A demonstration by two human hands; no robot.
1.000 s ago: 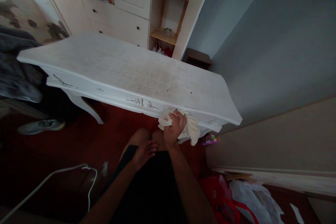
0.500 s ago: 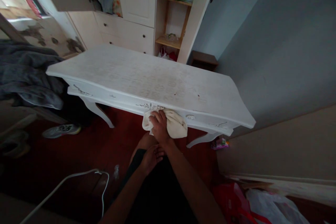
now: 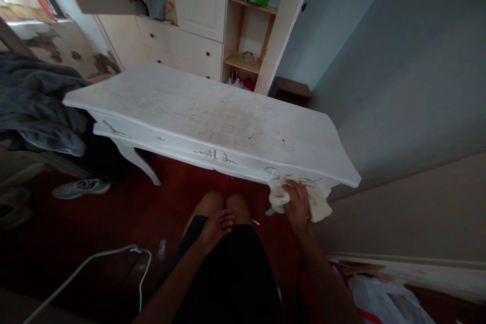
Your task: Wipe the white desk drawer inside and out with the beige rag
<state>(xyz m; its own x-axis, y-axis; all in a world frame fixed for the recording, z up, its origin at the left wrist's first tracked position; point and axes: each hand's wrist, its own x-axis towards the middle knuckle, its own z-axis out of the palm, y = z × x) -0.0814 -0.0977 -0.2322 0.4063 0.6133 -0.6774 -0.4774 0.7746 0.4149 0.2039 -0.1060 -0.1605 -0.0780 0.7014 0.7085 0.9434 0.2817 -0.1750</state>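
Note:
A white table [image 3: 178, 106] with carved drawer fronts and curved legs stands before me, its top marked with grey-brown smudges. My right hand [image 3: 298, 202] presses a cream cloth [image 3: 319, 203] against the right part of the front, just below and right of a round knob [image 3: 271, 170]. The cloth bunches under my fingers and hides the carving there. On my lap rests my left hand [image 3: 215, 229], palm partly up and fingers loosely curled, with nothing in it. Two small dark specks lie on the tabletop's right half.
Behind the table stands a white wardrobe [image 3: 199, 0] with open doors and bags on its shelves. Grey clothing [image 3: 38, 106] is heaped at left, above a sneaker [image 3: 81, 188]. A white cable [image 3: 87, 264] crosses the floor. Plastic bags [image 3: 387, 301] sit at lower right.
My right hand has slid the cloth rightward along the table's front, from the central carving to the right end. The central carving is now uncovered. My left hand stays on my lap.

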